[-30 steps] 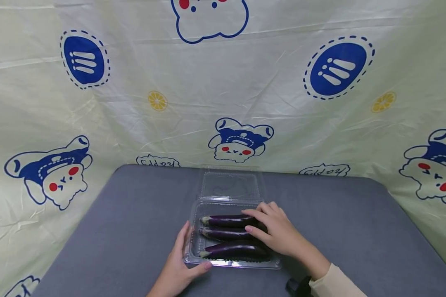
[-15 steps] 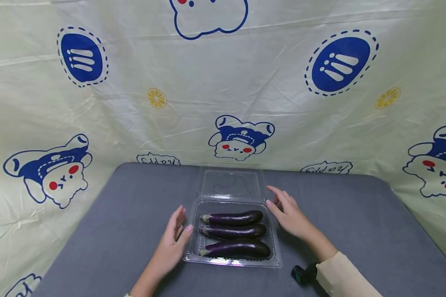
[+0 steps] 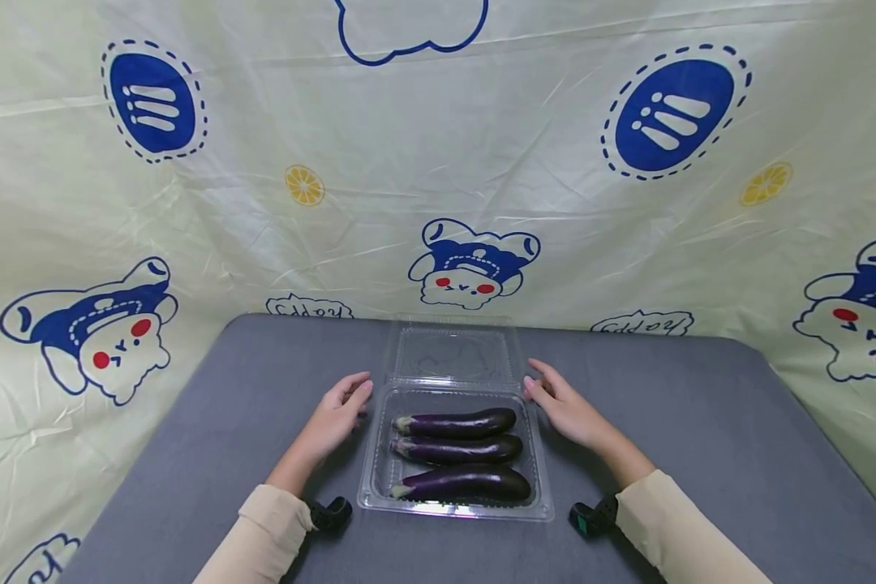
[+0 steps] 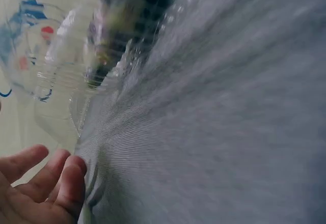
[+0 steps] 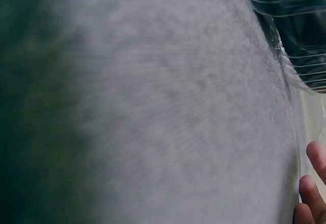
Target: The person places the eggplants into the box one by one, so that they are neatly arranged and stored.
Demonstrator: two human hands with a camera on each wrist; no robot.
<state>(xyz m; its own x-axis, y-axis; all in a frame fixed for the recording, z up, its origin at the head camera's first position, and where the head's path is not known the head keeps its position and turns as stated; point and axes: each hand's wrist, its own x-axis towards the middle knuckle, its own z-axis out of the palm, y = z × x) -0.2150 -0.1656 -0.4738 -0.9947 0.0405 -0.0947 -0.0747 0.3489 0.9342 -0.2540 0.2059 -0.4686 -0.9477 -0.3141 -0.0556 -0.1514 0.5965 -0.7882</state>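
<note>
Three dark purple eggplants lie side by side in a clear plastic clamshell container (image 3: 372,483): a far eggplant (image 3: 456,423), a middle eggplant (image 3: 458,449) and a near eggplant (image 3: 463,484). Its transparent lid (image 3: 453,354) is folded back flat, away from the person. To the left of the hinge is my left hand (image 3: 336,414), fingers relaxed and holding nothing. On the opposite side, my right hand (image 3: 569,410) has its fingertips right by the hinge corner, with nothing in its grasp. The left wrist view shows loosely bent fingers (image 4: 69,183) beside the container's wall.
A grey cloth covers the table (image 3: 248,430). Behind it hangs a pale curtain (image 3: 365,243) with printed blue cartoon figures. Black wrist cameras sit under both forearms, the left camera (image 3: 331,515) and the right camera (image 3: 591,519).
The right hand has come off the eggplants and moved to the right of the container. My left hand has let go of the near left corner and moved away toward the hinge side.
</note>
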